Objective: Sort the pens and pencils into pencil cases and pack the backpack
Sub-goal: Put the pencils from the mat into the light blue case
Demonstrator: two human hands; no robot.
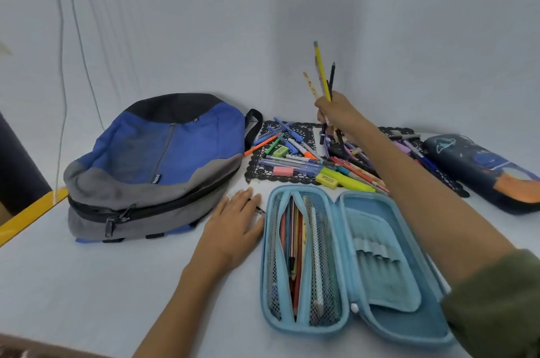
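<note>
A light blue pencil case (388, 267) lies open at the front, with several pencils in its left mesh pocket. Behind it a pile of pens, pencils, highlighters and erasers (309, 159) lies on a black lace mat (257, 166). My right hand (336, 112) grips a bunch of pencils (321, 74) upright above that pile. My left hand (233, 223) rests flat on the table just left of the open case, fingers straight. A blue, grey and black backpack (157, 165) lies zipped at the left. A dark space-print pencil case (482, 168) lies at the far right.
A yellow-edged board (26, 214) sits at the left table edge beside a dark object (17, 170). A white backdrop hangs behind the white table (102, 284), with cords (61, 65) hanging at the left.
</note>
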